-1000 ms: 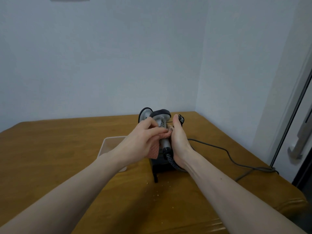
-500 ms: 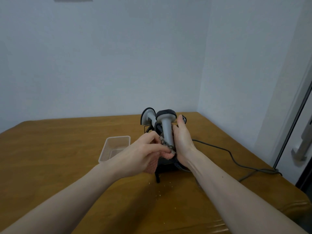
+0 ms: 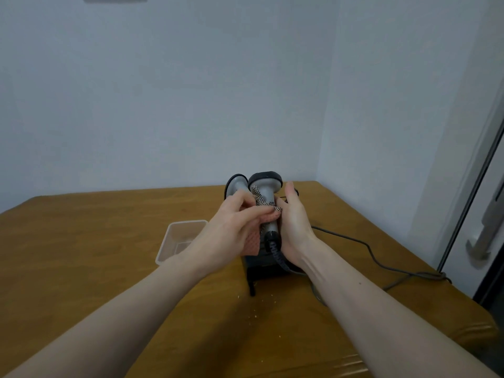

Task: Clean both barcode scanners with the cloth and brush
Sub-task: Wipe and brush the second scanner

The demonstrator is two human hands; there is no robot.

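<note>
A grey barcode scanner [image 3: 266, 186] with a black-rimmed head stands upright at the middle of the wooden table [image 3: 95, 257]. My right hand [image 3: 293, 227] holds its handle from the right side. My left hand [image 3: 231, 230] grips a checkered cloth [image 3: 257, 199] and presses it against the handle's left side. A pinkish part of the cloth hangs below my left palm. The second grey scanner [image 3: 236, 185] sits just behind to the left, mostly hidden by my left hand. The scanners rest over a black stand [image 3: 261, 270]. No brush is visible.
A clear plastic container [image 3: 177, 241] lies left of my left hand. A grey cable [image 3: 376, 257] runs from the scanners to the table's right edge. Crumbs [image 3: 256, 315] lie on the wood in front of the stand. White walls meet behind; a door frame stands at right.
My left hand with the cloth slid down the scanner handle, then back up it. My right hand stayed on the handle.
</note>
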